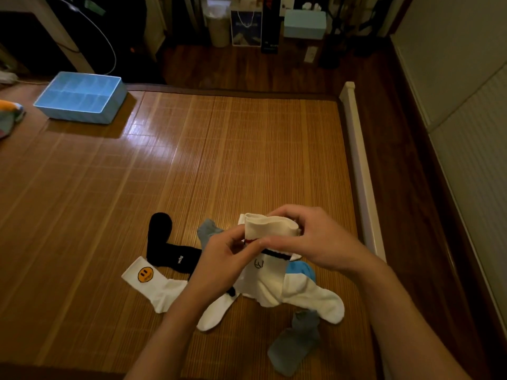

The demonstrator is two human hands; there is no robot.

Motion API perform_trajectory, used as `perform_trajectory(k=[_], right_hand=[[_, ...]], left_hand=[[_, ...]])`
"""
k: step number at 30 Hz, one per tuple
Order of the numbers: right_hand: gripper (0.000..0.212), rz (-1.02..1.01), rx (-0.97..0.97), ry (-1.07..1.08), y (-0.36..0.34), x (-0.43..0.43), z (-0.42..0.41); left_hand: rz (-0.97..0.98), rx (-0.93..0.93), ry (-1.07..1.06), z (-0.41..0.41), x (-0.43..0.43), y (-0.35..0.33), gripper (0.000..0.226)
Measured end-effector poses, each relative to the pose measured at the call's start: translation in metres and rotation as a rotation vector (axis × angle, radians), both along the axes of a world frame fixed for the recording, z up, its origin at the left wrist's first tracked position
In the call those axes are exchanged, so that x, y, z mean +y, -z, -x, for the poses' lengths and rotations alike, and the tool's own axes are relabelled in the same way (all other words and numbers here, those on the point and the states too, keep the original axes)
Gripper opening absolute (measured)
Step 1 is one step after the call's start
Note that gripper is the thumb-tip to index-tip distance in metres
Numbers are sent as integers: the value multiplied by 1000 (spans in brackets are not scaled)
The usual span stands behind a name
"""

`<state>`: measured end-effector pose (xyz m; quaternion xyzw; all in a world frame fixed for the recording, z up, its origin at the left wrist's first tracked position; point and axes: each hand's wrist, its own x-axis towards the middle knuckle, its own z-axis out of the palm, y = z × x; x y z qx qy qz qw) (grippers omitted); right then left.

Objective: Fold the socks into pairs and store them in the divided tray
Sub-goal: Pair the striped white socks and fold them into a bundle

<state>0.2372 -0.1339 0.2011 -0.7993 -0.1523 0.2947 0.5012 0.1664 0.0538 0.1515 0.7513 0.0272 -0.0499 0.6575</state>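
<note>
Both hands hold a cream-white striped sock pair above the sock pile. My left hand pinches its lower edge near the red and dark stripes, and my right hand grips the cuff from the right. Under them lie a white sock with a yellow smiley face, a black sock, a white and blue sock, a grey-blue sock and a grey sock. The light blue divided tray stands far off at the upper left, its compartments holding nothing.
Everything lies on a bamboo mat. A white rail runs along the mat's right edge, with dark wood floor beyond. Colourful cloth sits at the left edge. Boxes and bags line the far wall.
</note>
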Motion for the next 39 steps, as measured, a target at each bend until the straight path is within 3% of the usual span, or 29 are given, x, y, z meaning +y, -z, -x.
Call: perform_trajectory(k=[3,5,7,10,15,20,24,26,31,35,39], right_hand=[[19,27,-113,77,4,1,-1],[18,-26,-120,159,6,1,-2],[18,-83,-75,197,7,-1,-4],[17,-109,-56,204,10,-2,-7],[19,-132,-24,292,16,-3,-15],[18,-214,37,540,23,-9,-30],[16,-204,71,623,32,-21,-37],[16,-203,90,652,37,-25,-37],[17,-198,59,725,42,-20,-35],[16,-197,76,580,37,-3,-29],[20,-196,118,357,30,9,-29]], left_hand=[[135,76,-26,2,-2,2,29],[219,142,-3,4,-1,4,45],[157,185,93,5,2,8,53],[-51,209,271,6,4,17,33],[-61,317,370,10,6,23,34],[-145,383,419,17,14,34,24],[234,429,295,23,22,34,65],[367,402,209,24,27,34,69],[201,366,136,25,30,37,53],[265,489,237,21,23,34,60],[293,401,208,14,10,26,43]])
